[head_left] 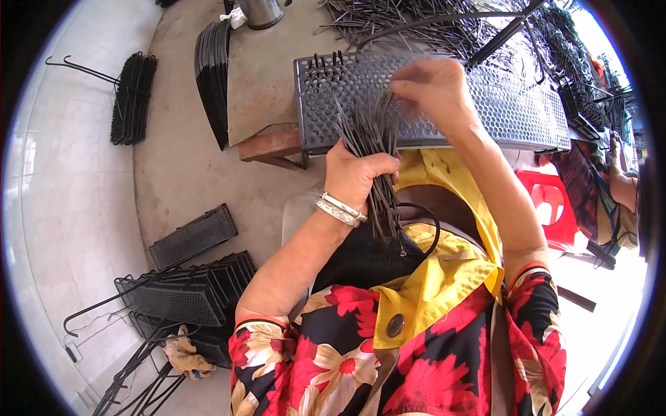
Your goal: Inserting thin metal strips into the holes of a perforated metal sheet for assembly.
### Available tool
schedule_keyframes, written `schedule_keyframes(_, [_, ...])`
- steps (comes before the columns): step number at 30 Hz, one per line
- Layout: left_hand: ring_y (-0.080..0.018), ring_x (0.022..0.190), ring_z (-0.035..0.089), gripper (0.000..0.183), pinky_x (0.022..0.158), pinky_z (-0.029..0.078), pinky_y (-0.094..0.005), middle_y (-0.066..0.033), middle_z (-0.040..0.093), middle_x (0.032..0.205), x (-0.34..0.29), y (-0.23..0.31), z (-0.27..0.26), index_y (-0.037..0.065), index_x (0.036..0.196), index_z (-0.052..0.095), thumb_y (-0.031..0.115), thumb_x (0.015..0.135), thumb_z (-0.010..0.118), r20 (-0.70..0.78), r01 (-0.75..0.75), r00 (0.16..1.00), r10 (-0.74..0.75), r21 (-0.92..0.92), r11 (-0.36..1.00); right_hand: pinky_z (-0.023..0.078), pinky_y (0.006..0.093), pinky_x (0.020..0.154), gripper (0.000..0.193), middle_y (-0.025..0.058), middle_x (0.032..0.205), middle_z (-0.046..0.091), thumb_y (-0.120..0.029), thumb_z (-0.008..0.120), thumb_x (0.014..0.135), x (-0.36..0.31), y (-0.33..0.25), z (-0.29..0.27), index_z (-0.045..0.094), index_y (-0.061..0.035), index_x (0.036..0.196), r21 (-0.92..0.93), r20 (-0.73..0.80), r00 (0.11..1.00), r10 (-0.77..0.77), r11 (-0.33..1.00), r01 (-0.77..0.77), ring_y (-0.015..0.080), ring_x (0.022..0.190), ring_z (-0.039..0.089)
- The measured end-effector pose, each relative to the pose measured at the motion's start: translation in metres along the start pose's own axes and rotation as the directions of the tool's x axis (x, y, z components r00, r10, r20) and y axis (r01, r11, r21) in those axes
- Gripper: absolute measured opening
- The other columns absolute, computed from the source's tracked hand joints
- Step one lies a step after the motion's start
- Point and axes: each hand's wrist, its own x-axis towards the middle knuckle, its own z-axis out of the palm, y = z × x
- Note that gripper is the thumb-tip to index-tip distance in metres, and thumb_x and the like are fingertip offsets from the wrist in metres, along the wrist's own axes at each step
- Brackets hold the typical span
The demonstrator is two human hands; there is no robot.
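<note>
My left hand [357, 173] is closed round a bundle of thin dark strips [374, 128], held upright in front of my lap. Their upper ends fan out over the near edge of a long grey perforated metal tray [517, 104]. Just right of the bundle's top is my right hand [437, 87], thumb and forefinger pinched together. Its fingertips are slightly blurred, and whatever lies between them I cannot make out. At the tray's far left end, several short dark pegs [326, 61] stick up from the holes.
A loose heap of dark strips [430, 24] covers the work surface behind the tray. Curved dark slats [213, 76] lean at the table's left side. Stacked black mesh racks [187, 291] with long hooks stand on the floor at lower left. A red stool [548, 201] and another person's arm [623, 184] are at right.
</note>
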Motion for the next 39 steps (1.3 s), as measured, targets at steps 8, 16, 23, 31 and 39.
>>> schedule_keyframes(8, [-0.017, 0.05, 0.055, 0.023, 0.047, 0.045, -0.0271, -0.0095, 0.058, 0.066, -0.002, 0.001, 0.001, -0.003, 0.078, 0.053, -0.011, 0.058, 0.059, -0.006, 0.019, 1.0, -0.019, -0.019, 1.0, 0.043, 0.0194, 0.049, 0.011, 0.0027, 0.065, 0.061, -0.006, 0.065, 0.075, 0.042, -0.001, -0.009, 0.064, 0.0004, 0.084, -0.086, -0.414, 0.802, -0.43, 0.896, 0.436, 0.0058, 0.054, 0.053])
schedule_keyframes(16, [-0.0182, 0.052, 0.056, 0.025, 0.048, 0.046, -0.0285, -0.0087, 0.058, 0.068, 0.001, -0.002, 0.0, -0.002, 0.08, 0.053, -0.012, 0.058, 0.059, -0.023, 0.014, 1.0, -0.014, -0.019, 1.0, 0.045, 0.0209, 0.052, 0.009, 0.0035, 0.065, 0.062, -0.007, 0.065, 0.075, 0.07, 0.018, 0.019, 0.063, -0.0022, 0.082, -0.444, -0.345, 0.601, -0.721, 0.69, 0.572, 0.0086, 0.055, 0.056])
schedule_keyframes(23, [-0.0184, 0.052, 0.056, 0.027, 0.049, 0.046, -0.0282, -0.0086, 0.058, 0.068, 0.001, -0.001, 0.0, -0.002, 0.081, 0.053, -0.012, 0.057, 0.059, -0.038, 0.018, 0.999, -0.019, -0.01, 1.0, 0.045, 0.0277, 0.053, 0.012, 0.015, 0.065, 0.058, 0.0, 0.064, 0.069, 0.088, 0.006, 0.034, 0.056, 0.001, 0.078, -0.276, -0.406, 0.014, -0.914, 0.137, 0.951, 0.0238, 0.055, 0.058])
schedule_keyframes(31, [-0.0182, 0.053, 0.056, 0.028, 0.049, 0.046, -0.0286, -0.0083, 0.058, 0.069, -0.002, 0.001, 0.002, -0.002, 0.082, 0.053, -0.012, 0.057, 0.059, -0.033, -0.011, 0.999, 0.01, -0.036, 0.999, 0.049, 0.0297, 0.06, 0.008, 0.009, 0.076, 0.061, -0.006, 0.061, 0.074, 0.074, 0.024, 0.025, 0.06, -0.0042, 0.081, -0.657, 0.005, 0.42, -0.907, 0.314, 0.686, 0.0247, 0.069, 0.061])
schedule_keyframes(39, [-0.0187, 0.051, 0.055, 0.026, 0.048, 0.046, -0.029, -0.009, 0.057, 0.065, -0.001, 0.002, 0.001, -0.002, 0.081, 0.053, -0.012, 0.057, 0.059, -0.048, 0.005, 0.999, -0.006, -0.028, 1.0, 0.046, 0.0284, 0.054, 0.02, 0.0068, 0.071, 0.062, -0.017, 0.058, 0.08, 0.041, 0.01, 0.015, 0.062, -0.0012, 0.092, -0.327, 0.063, 0.84, -0.538, 0.785, 0.527, 0.0161, 0.058, 0.058])
